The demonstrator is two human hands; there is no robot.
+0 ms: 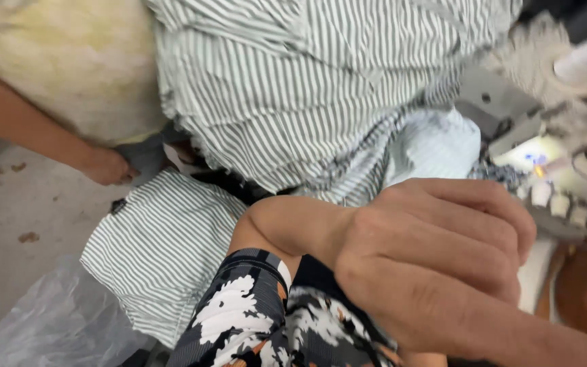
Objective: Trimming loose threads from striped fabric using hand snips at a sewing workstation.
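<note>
Striped fabric (293, 88) bunched just above crossed hands, fingers curled w/ nothing visibly pinched; sewing machine (565, 129) at right, stitching progress unclear.

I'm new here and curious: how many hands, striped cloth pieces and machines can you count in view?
Hands: 3, a left hand crossed with a right hand, and another person's hand
Striped cloth pieces: 2, large bundle, small piece
Sewing machine: 1
Total: 6
</note>
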